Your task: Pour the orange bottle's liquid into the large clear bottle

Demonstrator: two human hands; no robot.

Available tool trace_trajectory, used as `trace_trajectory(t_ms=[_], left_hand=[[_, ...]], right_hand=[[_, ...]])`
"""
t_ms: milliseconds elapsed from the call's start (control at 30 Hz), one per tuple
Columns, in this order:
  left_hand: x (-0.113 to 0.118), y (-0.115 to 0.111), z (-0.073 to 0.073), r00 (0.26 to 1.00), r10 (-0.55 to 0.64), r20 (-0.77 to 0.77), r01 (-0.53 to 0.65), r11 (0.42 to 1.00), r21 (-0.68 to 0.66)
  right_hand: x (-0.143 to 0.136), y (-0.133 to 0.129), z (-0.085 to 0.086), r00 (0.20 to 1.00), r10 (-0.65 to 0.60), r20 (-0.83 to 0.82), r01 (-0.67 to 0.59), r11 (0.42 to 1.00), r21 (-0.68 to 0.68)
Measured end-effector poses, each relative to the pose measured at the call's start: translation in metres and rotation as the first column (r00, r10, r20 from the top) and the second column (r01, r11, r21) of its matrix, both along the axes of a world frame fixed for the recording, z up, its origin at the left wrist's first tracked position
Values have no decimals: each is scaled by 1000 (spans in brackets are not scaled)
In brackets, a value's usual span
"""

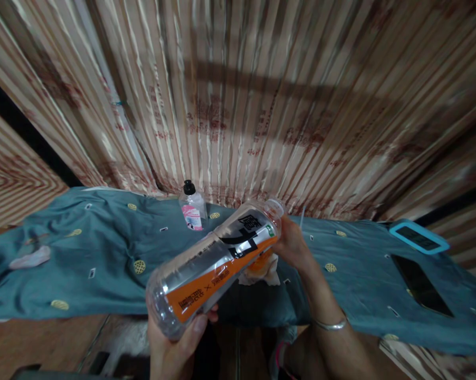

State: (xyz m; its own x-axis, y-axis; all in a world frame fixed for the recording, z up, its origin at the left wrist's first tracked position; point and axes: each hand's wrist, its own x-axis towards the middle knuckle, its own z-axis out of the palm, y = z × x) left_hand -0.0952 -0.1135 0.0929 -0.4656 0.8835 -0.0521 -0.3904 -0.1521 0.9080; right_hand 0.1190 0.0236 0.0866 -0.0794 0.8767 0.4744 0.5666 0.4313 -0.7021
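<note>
A large clear plastic bottle (pixel 210 269) with an orange, black and silver label is tilted in mid-view, its open neck toward the upper right. My left hand (pixel 178 338) is wrapped round its base, thumb along the underside. Near the neck, my right hand (pixel 291 240) grips the other end, with a silver bangle on that wrist. Beneath the bottle a crumpled white cloth (pixel 267 275) lies partly hidden, with something orange on it. Behind stands a small clear bottle (pixel 192 214) with a black cap and pink label.
A teal patterned cloth (pixel 115 258) covers the long surface. On its right lie a black phone (pixel 422 285) and a blue-framed device (pixel 419 236). A pale pink item (pixel 30 258) rests at the left. Pleated striped curtain (pixel 238 105) hangs behind.
</note>
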Motion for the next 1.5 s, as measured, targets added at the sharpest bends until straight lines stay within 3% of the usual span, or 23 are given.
trace_trajectory(t_ms=[367,600,1067,1500], left_hand=[[-2,1,-3,999,1,46,0,999,-38],[-3,2,-12,999,-4,47,5,1000,-14],[-2,5,-12,996,-71,59,68,996,62],[2,3,-16,998,-41,46,38,997,68]], right_hand=[[-1,0,0,1000,9,22,-8,1000,-26],[0,3,-5,999,-14,34,14,1000,-2],[4,7,-12,1000,-21,23,21,1000,7],[3,8,-7,999,-36,34,37,998,-45]])
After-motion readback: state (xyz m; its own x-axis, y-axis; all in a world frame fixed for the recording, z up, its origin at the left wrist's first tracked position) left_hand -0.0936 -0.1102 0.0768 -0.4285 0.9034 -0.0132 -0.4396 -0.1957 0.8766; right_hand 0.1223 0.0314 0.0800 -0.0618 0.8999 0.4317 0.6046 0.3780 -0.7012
